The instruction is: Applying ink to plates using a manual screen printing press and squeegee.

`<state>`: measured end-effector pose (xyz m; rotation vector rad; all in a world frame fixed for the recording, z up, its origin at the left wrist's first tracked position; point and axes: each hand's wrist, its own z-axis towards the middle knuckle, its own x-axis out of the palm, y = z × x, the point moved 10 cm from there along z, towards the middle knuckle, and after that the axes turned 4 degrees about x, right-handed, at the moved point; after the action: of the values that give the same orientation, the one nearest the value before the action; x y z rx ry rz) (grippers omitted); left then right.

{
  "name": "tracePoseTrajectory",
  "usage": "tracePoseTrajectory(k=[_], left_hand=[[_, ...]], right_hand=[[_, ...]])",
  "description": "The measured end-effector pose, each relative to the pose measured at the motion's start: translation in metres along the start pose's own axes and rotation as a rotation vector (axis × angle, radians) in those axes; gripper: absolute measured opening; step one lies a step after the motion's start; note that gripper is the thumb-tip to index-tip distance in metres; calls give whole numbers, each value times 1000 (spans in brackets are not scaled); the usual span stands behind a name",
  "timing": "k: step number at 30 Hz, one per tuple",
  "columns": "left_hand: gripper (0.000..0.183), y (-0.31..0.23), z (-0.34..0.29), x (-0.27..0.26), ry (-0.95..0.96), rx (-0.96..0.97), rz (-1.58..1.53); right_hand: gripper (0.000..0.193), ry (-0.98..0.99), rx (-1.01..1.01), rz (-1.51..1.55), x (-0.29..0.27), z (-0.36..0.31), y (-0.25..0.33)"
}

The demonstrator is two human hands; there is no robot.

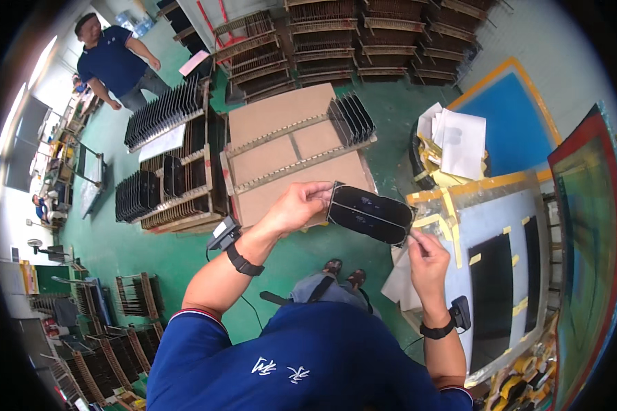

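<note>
Between my two hands is a thin dark panel (370, 214), with two long black round-ended shapes across its face. My left hand (300, 205) pinches its left end between thumb and fingers. At the lower right corner, the fingertips of my right hand (428, 259) close on its edge. The panel is held in the air, tilted down toward the right. Beyond it lies a slotted wooden rack (291, 164) on brown board (267, 113). Several similar black panels (353, 118) stand on edge at the rack's right end.
At left stand stacked racks (161, 147) full of dark panels. A printing screen frame (492, 267) with yellow tape is close on my right, behind it a bin (425, 161) with paper. More racks (356, 41) line the far wall. A person (116, 61) stands at far left.
</note>
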<state>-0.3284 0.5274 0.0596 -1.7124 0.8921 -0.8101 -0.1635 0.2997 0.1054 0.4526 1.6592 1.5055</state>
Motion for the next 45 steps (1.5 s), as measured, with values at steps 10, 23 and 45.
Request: tracePoseTrajectory(k=[10,23,45], left_hand=[[54,30,98,-136,-219,178,514],[51,47,287,-210,-8,360,470],[48,81,323,-221,78,332,455]], right_hand=[[62,309,32,9,164,53,-73],[74,177,257,90,281,151,-162],[66,127,403,298,293,157,-174]])
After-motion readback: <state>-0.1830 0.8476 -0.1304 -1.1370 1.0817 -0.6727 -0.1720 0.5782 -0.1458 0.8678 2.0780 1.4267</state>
